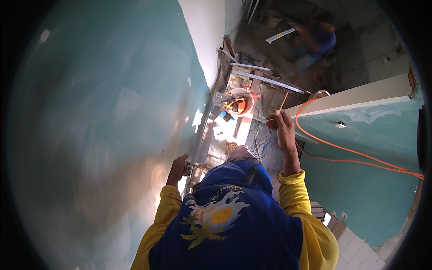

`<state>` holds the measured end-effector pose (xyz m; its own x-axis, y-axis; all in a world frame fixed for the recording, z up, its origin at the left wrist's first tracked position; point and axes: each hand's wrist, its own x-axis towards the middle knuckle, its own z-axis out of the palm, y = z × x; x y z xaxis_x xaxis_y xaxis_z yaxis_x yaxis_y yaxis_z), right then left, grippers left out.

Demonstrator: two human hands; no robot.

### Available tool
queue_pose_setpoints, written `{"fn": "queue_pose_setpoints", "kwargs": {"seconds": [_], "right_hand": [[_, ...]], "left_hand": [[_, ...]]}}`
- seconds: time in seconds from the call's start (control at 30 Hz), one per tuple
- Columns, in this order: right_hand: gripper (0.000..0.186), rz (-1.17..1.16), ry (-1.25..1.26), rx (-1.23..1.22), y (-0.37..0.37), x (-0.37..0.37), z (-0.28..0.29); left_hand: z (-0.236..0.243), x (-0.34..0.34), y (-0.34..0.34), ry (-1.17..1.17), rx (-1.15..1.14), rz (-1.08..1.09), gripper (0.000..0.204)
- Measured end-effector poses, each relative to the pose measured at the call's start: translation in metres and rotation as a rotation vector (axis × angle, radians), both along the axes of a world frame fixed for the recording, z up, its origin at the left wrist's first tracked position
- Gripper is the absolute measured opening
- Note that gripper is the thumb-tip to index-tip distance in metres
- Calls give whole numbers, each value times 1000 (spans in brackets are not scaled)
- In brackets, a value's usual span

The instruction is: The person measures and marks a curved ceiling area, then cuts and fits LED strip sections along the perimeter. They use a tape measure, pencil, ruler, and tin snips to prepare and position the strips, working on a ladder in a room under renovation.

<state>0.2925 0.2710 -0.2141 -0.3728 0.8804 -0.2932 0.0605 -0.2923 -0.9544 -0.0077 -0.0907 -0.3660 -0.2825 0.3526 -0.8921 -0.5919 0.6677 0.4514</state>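
Observation:
My right hand (285,135) is raised at centre right, fingers pinched on a thin light-brown stick (284,100) that points up and away. My left hand (179,167) is lower left, beside a metal rail (197,163), fingers curled round a small dark object I cannot make out. Between and beyond my hands, a round bucket of tools (239,102) stands on a cluttered plank platform (245,126), with a blue-and-black item (226,115) and white scraps near it.
Teal walls (90,112) flank me left and right. An orange hose (342,148) loops over the right half-wall (360,90). Metal strips (265,78) and dark cables (258,144) lie ahead. Below at top right, a person in blue (319,40) is beside a long level (279,36).

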Motion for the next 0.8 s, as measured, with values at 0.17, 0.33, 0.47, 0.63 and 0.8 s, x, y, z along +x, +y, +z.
{"fn": "queue_pose_setpoints", "kwargs": {"seconds": [0.17,0.33,0.47,0.63,0.8], "right_hand": [[29,113,-52,-57,-43,-23,4],[31,188,-67,-115,-77,-42,-11],[29,348,-138,-99,-104,-57,-13],[28,634,-237,51,-132,-66,-14],[26,780,-322,239,-170,-68,-28]], "left_hand": [[-5,7,-34,-133,85,147,60],[-16,18,-75,-136,42,157,61],[-14,28,-102,-200,1,266,61],[1,26,-105,-272,144,421,53],[40,23,-67,-321,406,418,44]]}}
